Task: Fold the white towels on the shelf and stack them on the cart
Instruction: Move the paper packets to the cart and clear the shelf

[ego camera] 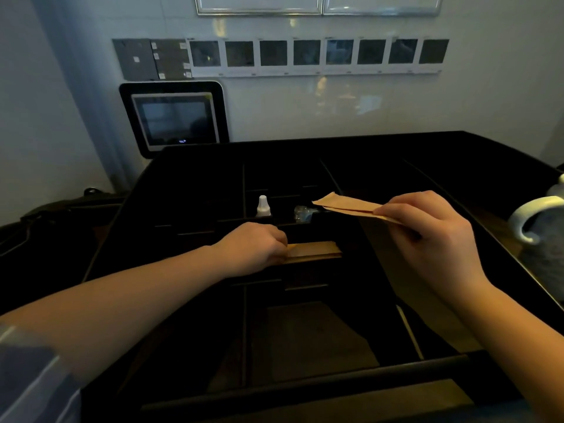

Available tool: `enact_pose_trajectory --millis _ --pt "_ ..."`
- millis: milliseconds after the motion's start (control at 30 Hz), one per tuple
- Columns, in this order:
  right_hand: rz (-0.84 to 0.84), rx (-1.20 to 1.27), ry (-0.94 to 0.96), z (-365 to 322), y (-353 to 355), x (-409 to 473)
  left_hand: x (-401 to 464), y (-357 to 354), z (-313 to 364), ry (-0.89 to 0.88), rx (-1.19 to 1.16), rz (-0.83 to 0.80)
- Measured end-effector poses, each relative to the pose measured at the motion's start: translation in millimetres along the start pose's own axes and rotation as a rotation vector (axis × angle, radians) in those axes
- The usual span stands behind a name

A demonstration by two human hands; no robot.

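No towels show. Right hand (427, 236) pinches light, flimsy paper packets (345, 206) by one end; left hand (256, 248) grips packets (314, 250) in the tray (381, 178).

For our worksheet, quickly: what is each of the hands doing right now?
Left hand: grips the brown packets lying in the tray.
Right hand: pinches two brown paper sleeves above the tray.

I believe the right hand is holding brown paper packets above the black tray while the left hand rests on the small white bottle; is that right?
Not quite. In the head view the left hand rests on the brown packets in the tray compartment, not on the small white bottle, which stands untouched behind it. The right hand does hold brown paper packets above the black tray.
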State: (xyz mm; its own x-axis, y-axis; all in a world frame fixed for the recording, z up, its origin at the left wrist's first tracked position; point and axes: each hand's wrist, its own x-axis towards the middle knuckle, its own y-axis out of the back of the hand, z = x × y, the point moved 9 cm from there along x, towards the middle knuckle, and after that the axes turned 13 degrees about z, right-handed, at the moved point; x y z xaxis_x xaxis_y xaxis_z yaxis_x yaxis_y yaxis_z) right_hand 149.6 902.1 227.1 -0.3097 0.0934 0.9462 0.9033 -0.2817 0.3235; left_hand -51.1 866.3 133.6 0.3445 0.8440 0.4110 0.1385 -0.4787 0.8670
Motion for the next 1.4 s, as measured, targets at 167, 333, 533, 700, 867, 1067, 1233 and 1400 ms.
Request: enact_pose_trajectory --millis 167,333,533,700,867,1067,1233,1400 --pt "-0.008 0.002 0.036 -5 0 -1 2 2 -6 0.023 -0.006 -0.044" --pt "-0.007 0.038 0.047 -11 2 1 12 74 -15 0.187 -0.093 0.393" --pt "0.004 0.174 -0.023 -31 10 11 22 118 10 0.15 -0.204 0.444" --pt "0.007 0.263 -0.116 -58 11 23 0 154 29 0.068 -0.175 0.577" --pt "-0.078 0.237 -0.075 -84 7 21 -25 167 35 0.066 -0.084 0.561" --pt "-0.125 0.109 0.011 -101 13 10 -41 157 43 0.122 -0.146 0.49" --pt "-0.038 0.105 0.016 -98 31 0 -53 143 39 0.365 -0.26 0.431" --pt "-0.019 0.067 0.016 -88 38 -8 -49 145 62 0.463 -0.343 0.425"
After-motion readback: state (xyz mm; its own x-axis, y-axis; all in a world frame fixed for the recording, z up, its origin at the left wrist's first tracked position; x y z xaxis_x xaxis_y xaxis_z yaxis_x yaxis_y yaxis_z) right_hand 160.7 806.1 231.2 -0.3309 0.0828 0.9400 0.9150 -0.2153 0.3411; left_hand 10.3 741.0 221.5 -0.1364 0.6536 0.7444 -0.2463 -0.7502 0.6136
